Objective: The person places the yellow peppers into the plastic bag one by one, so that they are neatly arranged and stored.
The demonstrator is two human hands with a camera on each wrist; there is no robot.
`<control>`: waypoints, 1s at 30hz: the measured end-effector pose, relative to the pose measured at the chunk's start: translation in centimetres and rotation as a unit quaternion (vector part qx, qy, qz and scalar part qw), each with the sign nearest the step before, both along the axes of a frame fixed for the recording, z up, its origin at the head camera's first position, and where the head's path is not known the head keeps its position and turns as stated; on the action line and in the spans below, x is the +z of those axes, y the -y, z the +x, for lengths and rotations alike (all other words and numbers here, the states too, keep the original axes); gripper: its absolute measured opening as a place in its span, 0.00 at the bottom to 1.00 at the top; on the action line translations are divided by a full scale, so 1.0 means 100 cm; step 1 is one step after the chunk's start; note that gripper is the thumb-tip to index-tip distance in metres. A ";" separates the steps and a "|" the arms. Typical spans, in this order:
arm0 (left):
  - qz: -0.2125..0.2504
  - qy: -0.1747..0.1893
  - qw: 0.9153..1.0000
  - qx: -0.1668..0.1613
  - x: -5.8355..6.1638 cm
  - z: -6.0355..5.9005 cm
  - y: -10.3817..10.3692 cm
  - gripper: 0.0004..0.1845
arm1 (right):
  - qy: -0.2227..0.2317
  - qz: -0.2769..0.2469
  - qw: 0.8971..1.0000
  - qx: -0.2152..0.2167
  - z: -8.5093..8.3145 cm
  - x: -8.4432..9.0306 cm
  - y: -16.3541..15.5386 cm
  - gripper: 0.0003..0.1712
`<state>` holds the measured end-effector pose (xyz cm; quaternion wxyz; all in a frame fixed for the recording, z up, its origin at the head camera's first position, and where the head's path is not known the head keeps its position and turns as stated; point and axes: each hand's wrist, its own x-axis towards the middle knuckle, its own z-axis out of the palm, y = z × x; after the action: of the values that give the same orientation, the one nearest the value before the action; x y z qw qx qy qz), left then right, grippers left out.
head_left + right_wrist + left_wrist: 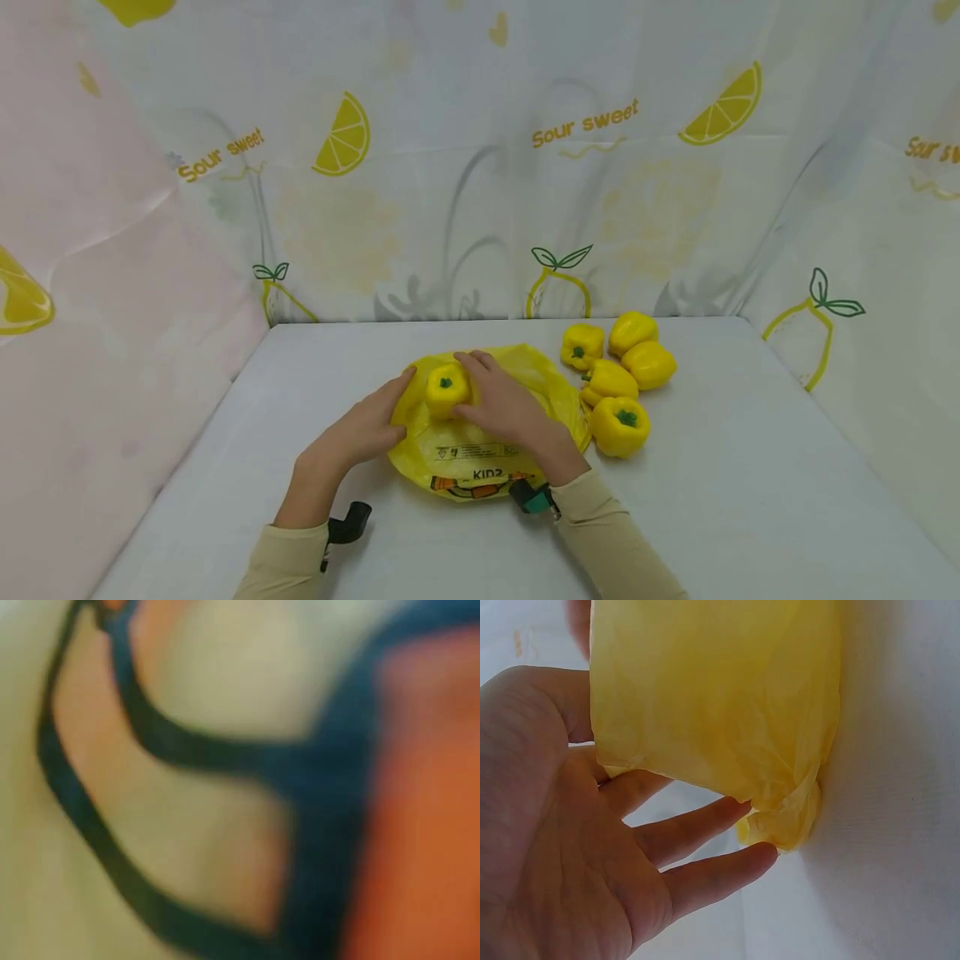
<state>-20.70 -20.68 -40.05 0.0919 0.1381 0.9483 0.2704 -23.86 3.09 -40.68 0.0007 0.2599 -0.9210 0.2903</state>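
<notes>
A yellow bell pepper (447, 390) is over the yellow plastic bag (480, 433), its green stem facing up. My right hand (504, 402) grips it from the right, fingers on the far side and thumb on the near side. On the bag's left side, my left hand (367, 425) touches it with spread fingers and thumb. The left wrist view shows the bag (712, 682) hanging in front of that hand (562, 825), with fingertips right at its crumpled lower part. The right wrist view is blurred, with only dark straps and an orange patch showing.
Several yellow bell peppers (619, 426) lie in a cluster to the right of the bag, the nearest close against it. Everything is on a white table (315, 350). A lemon-print curtain (450, 208) stands behind and at both sides.
</notes>
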 end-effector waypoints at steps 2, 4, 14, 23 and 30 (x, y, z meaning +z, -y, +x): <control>-0.001 0.002 1.000 0.001 -0.001 0.000 0.000 0.45 | -0.001 -0.001 1.000 -0.004 0.000 0.004 -0.005 0.45; -0.002 0.004 1.000 0.003 -0.002 -0.001 -0.001 0.45 | 0.000 -0.001 1.000 -0.010 0.000 0.008 -0.012 0.45; 0.000 0.011 1.000 0.009 -0.002 0.000 -0.003 0.45 | 0.015 -0.006 1.000 -0.020 0.007 0.022 -0.049 0.42; -0.009 0.012 1.000 0.012 0.000 0.000 -0.003 0.45 | 0.042 -0.019 0.998 -0.040 0.012 0.039 -0.086 0.39; -0.014 0.014 1.000 0.014 0.000 0.000 -0.003 0.45 | 0.082 0.012 0.994 -0.068 0.017 0.052 -0.122 0.40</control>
<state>-20.66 -20.41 -40.08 0.1029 0.1198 0.9525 0.2605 -22.18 15.34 -35.51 -0.0577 0.1718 -0.9369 0.2990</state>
